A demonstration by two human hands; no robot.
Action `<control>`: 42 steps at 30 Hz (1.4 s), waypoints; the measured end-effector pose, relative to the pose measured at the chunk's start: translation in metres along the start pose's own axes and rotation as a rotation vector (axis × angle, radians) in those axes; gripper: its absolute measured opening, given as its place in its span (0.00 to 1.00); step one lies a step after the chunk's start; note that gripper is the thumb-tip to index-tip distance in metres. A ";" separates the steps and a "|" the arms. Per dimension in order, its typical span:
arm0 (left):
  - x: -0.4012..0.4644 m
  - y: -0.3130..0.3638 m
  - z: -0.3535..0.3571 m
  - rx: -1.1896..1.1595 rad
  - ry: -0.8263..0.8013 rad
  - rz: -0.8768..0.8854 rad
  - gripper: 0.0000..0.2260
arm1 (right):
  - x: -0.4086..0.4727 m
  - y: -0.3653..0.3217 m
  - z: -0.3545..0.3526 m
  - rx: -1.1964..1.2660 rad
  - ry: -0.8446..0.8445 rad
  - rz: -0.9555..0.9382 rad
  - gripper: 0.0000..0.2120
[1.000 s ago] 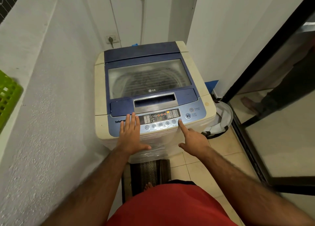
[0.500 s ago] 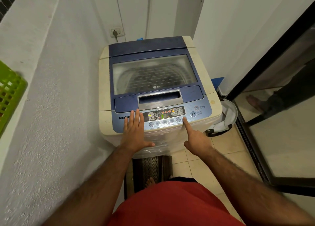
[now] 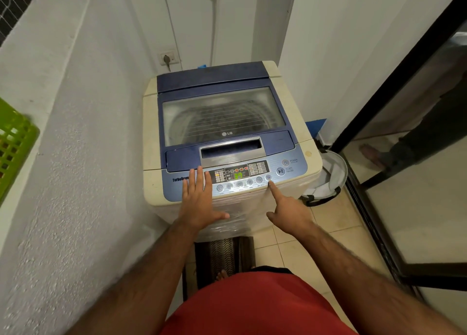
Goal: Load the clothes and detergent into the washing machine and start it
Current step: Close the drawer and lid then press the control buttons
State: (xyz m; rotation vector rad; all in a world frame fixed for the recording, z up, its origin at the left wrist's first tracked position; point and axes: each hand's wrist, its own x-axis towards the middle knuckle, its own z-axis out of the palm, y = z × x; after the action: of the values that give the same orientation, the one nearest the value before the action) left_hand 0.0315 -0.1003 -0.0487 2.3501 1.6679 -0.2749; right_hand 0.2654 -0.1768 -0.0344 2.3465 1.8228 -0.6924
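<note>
Settings step — left hand [image 3: 199,203] flat beside the panel, right hand [image 3: 288,212] forefinger on the end button; start/pause button [image 3: 280,171] just beyond needs pressing next.

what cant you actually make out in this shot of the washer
- Head view: what lies inside the drum; the closed blue lid's frosted window blurs it.
- Head view: labels on the grey round buttons; too small.
- Head view: whether the right hand presses or only touches its button; the fingertip covers it.
- Head view: the TurboDrum lettering; the flat left hand hides its end.
- Head view: the green plastic basket; cut by the left edge.
</note>
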 end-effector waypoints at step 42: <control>0.016 0.023 -0.011 -0.047 0.030 0.108 0.58 | 0.015 0.003 -0.027 0.041 0.136 -0.029 0.27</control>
State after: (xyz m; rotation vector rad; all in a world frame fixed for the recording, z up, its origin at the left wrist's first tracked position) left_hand 0.0586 -0.0902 -0.0403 2.4100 1.5369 -0.1792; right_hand 0.2788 -0.1550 -0.0172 2.4543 1.9175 -0.5927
